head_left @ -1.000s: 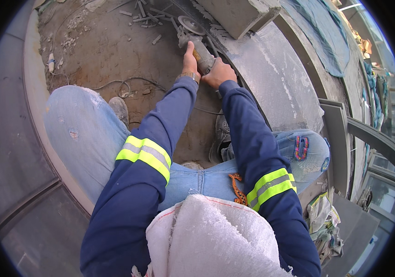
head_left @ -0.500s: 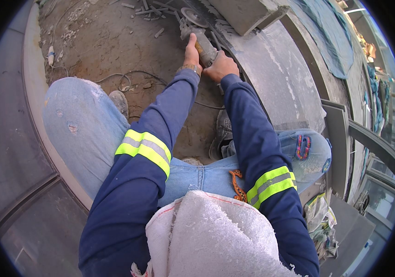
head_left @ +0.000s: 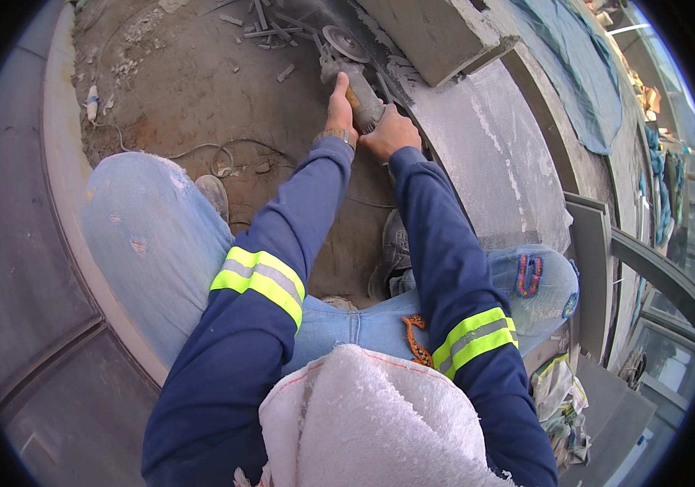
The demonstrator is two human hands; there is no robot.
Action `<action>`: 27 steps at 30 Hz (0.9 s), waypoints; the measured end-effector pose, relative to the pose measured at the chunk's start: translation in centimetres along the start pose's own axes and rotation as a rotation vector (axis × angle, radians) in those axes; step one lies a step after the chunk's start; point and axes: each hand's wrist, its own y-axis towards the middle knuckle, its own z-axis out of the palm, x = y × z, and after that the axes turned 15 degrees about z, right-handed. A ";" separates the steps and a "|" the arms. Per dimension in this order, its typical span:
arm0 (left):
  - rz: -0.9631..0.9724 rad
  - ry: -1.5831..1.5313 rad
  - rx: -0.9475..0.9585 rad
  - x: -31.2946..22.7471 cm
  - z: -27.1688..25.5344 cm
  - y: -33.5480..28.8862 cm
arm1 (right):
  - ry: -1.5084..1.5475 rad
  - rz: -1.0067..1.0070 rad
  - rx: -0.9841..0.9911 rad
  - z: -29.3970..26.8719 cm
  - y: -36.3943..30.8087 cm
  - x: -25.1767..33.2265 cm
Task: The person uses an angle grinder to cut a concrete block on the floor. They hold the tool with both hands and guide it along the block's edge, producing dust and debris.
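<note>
Both arms reach forward with an angle grinder (head_left: 363, 91), dusty and grey with a yellowish patch on its body. My left hand (head_left: 341, 111) is wrapped round its left side, thumb pointing up along the body. At the rear end, my right hand (head_left: 393, 133) is closed round the handle. The round cutting disc (head_left: 346, 44) is at the far end, beside the edge of a grey stone slab (head_left: 497, 150). Whether the disc touches the slab I cannot tell. A thin dark cable (head_left: 262, 144) runs over the dirt below my hands.
A thick concrete block (head_left: 436, 36) rests on the slab's far part. Thin cut strips (head_left: 270, 32) lie scattered left of the disc. A white cable connector (head_left: 92, 103) is at the far left. Blue-green cloth (head_left: 574, 73) covers the right ledge; crumpled bags (head_left: 558, 406) lie low right.
The whole view has shifted slightly, so the grinder, slab and knees appear a little lower. Both hands keep the same hold on the grinder.
</note>
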 end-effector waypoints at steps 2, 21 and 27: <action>-0.011 0.004 -0.001 -0.1 -0.2 0.3 | -0.007 0.006 0.013 -0.2 -0.2 0.3; 0.021 -0.021 0.025 -0.1 -0.6 3.0 | 0.015 0.001 0.023 -0.3 1.4 1.8; 0.024 -0.017 0.034 -0.2 -0.4 3.2 | 0.024 -0.016 0.002 -0.1 1.9 1.9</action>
